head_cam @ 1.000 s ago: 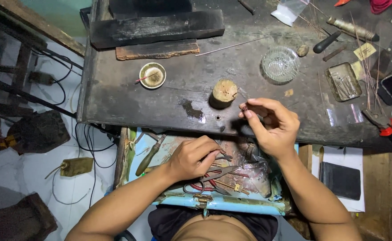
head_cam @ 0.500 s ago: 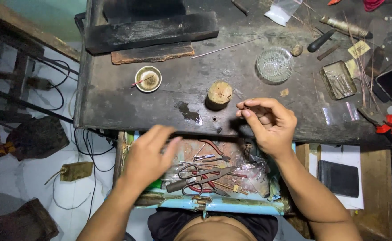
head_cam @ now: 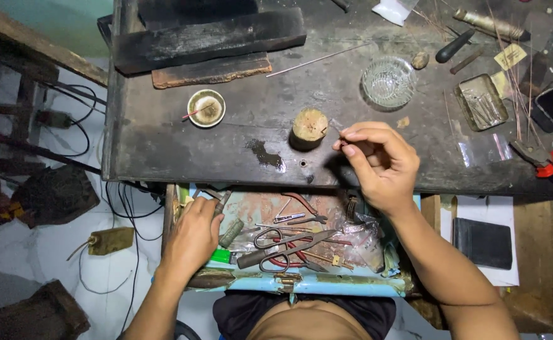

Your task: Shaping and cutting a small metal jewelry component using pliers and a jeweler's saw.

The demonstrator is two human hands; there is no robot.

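— Fingertips of the right hand (head_cam: 377, 160) pinch a tiny metal piece (head_cam: 338, 130) just beside the wooden stub (head_cam: 308, 126) on the desk (head_cam: 182, 151). It looks light, thin and easy to bend or drop; I'd hold it by its end.

— And the left hand (head_cam: 192, 236)?

— Curled into the drawer (head_cam: 327, 283) below the stub; whether its grip is clenched on anything, I cannot tell. Half a second ago it hovered open farther right, over the scissors (head_cam: 282, 249).

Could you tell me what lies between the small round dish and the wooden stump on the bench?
Nothing: between the dish and the stump, the head view shows bare bench.
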